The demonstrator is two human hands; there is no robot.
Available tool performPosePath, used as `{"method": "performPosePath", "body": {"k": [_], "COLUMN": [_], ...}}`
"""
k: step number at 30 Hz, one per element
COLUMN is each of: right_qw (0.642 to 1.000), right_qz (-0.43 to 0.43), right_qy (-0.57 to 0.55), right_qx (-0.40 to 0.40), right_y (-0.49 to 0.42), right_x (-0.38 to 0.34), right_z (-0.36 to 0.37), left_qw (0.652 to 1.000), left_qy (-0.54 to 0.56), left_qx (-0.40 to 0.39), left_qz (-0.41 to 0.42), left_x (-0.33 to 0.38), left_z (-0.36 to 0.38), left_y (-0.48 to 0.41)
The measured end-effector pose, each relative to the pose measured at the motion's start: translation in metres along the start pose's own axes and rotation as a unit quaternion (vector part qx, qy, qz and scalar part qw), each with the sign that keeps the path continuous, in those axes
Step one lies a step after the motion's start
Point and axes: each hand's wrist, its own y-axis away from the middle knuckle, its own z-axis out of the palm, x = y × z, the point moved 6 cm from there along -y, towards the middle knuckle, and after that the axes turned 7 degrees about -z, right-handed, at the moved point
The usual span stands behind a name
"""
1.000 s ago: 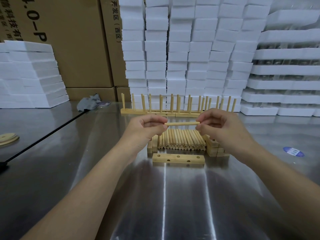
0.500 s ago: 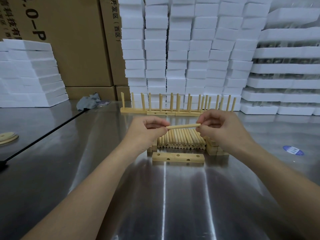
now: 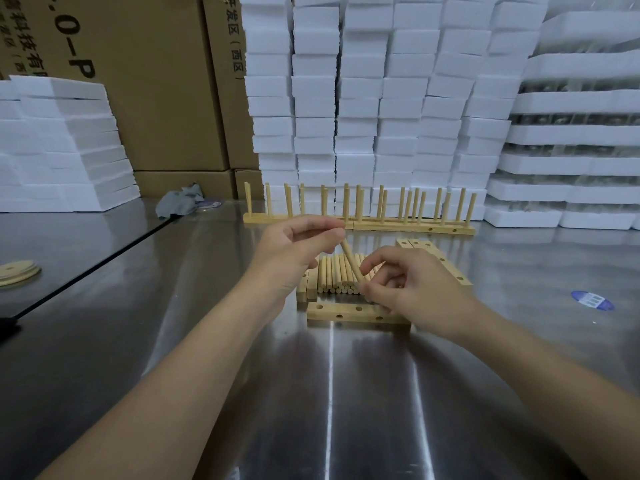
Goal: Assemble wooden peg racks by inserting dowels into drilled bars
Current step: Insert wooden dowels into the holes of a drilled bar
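At frame centre a tilted dowel is pinched, top by the left hand, bottom by the right hand, likely for aiming into the drilled bar below.

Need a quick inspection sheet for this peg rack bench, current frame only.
Surface: steel table, reflective.
Job's things: dowel tilted above the dowel pile; drilled bar lying in front, visible holes empty; spare bars at right; finished racks at the back.
Clutter: grey rag, wooden discs, blue sticker.
Grippers: left hand pinches the dowel's upper end, right hand its lower end.
Cables: nothing seen for certain; the dark line at left may be a table seam.
Surroundings: foam blocks, cardboard boxes.
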Motion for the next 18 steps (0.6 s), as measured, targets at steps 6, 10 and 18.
{"method": "performPosePath", "body": {"k": [6, 10, 18], "right_qw": [1.000, 0.999, 0.997], "right_qz": [-0.006, 0.000, 0.005], "right_qy": [-0.010, -0.008, 0.023], "right_qx": [-0.016, -0.036, -0.067], "right_y": [-0.0003, 0.0014, 0.0034], "right_x": [0.0006, 0.0010, -0.0029], "right_z": [0.0033, 0.0050, 0.0088], "left_qw": [1.000, 0.999, 1.000], "left_qy": [-0.012, -0.016, -0.020], "left_qx": [-0.017, -0.020, -0.003], "left_qz": [-0.021, -0.022, -0.005], "left_x": [-0.0061, -0.0086, -0.0054], "left_z": [0.0042, 0.0060, 0.0023], "left_y": [-0.0006, 0.0015, 0.0021]}}
